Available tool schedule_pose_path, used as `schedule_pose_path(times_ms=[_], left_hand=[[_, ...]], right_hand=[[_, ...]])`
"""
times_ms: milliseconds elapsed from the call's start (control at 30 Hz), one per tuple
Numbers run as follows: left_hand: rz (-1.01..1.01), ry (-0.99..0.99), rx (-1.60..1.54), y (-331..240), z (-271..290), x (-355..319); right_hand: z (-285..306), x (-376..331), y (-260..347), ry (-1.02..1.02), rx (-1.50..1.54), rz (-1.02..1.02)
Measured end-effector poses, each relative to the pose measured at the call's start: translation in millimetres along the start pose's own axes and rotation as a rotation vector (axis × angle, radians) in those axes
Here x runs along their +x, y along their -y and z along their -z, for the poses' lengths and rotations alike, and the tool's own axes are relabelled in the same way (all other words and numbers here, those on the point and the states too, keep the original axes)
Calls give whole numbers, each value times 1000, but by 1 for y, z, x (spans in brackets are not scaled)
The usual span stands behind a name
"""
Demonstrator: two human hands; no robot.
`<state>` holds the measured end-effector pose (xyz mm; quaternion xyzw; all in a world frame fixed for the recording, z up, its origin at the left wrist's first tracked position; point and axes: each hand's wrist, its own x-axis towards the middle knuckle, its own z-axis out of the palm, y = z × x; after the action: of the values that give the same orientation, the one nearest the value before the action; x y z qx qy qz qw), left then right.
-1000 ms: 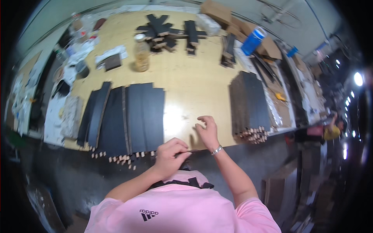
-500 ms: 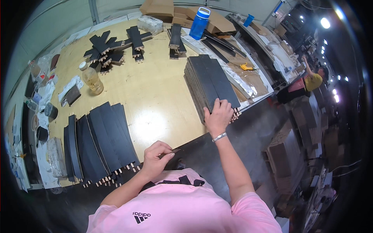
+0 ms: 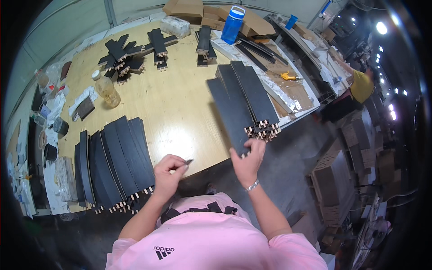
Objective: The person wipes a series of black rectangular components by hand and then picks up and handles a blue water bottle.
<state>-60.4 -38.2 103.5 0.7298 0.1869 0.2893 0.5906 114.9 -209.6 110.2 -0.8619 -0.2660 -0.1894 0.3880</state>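
Pale plywood covers the workbench [image 3: 148, 103] we stand at. Our right hand [image 3: 247, 159] pinches the near end of a long black panel [image 3: 227, 112] drawn from the dowel-tipped stack [image 3: 252, 96] at the bench's right edge. Our left hand [image 3: 167, 173], fingers closed, grips a small dark tool [image 3: 189, 161] beside the fanned panels [image 3: 114, 164] on the left.

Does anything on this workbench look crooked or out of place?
Mostly tidy. The stack of black slats by the right hand is fanned, and its pegged ends stick out past the table edge. The left hand pinches a small dark piece.
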Motion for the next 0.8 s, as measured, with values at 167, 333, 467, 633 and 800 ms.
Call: schedule_pose_path(times_ms=[167, 333, 467, 633, 800], left_hand=[[91, -82, 61, 26, 3, 37], [156, -86, 389, 71, -8, 88], [88, -92, 687, 91, -22, 133], [70, -111, 930, 116, -32, 153], [-195, 3, 881, 91, -69, 94]], right_hand=[[-13, -77, -19, 250, 94, -62], [-32, -107, -34, 338, 58, -53], [-34, -108, -35, 383, 92, -65], [-26, -116, -34, 428, 139, -318], [-34, -118, -46, 335, 254, -432]])
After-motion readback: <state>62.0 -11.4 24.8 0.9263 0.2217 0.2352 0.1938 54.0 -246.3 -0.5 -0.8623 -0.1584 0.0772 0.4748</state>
